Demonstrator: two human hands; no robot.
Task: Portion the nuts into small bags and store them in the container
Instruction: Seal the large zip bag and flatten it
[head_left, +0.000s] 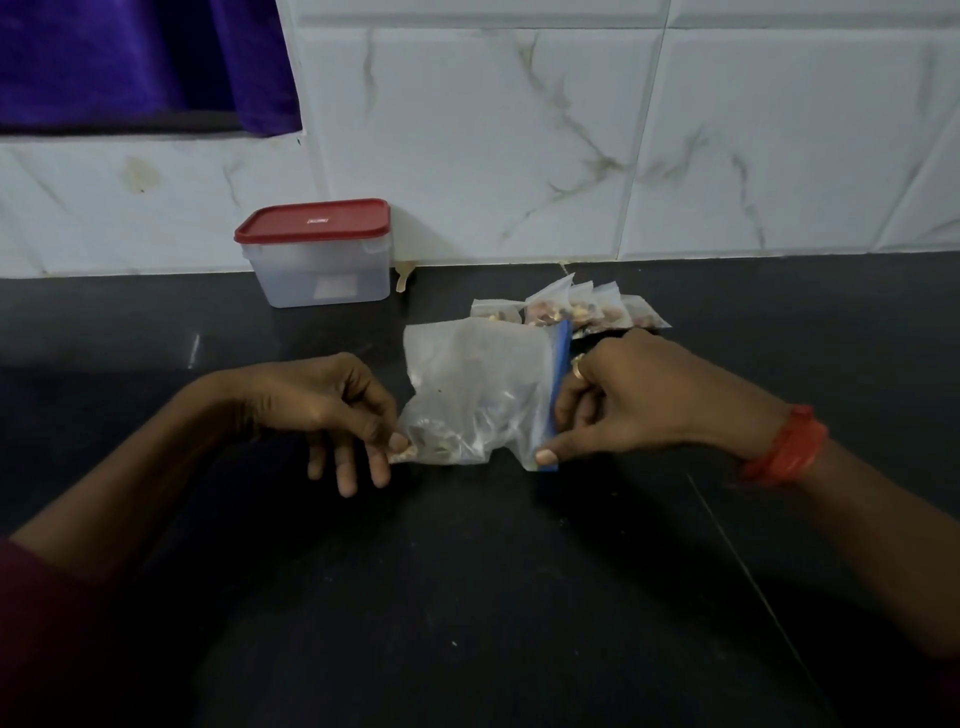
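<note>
Both forearms extended forward, angled inward. Left hand (332, 410) held palm down; corner of large clear plastic zip bag (478, 384) pinched by thumb and forefinger, other fingers loosely bent. Right hand (639, 400) curled; bag's blue-edged mouth pinched between thumb and fingers.

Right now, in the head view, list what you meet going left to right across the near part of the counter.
left hand → large clear bag → right hand → red wristband
</note>
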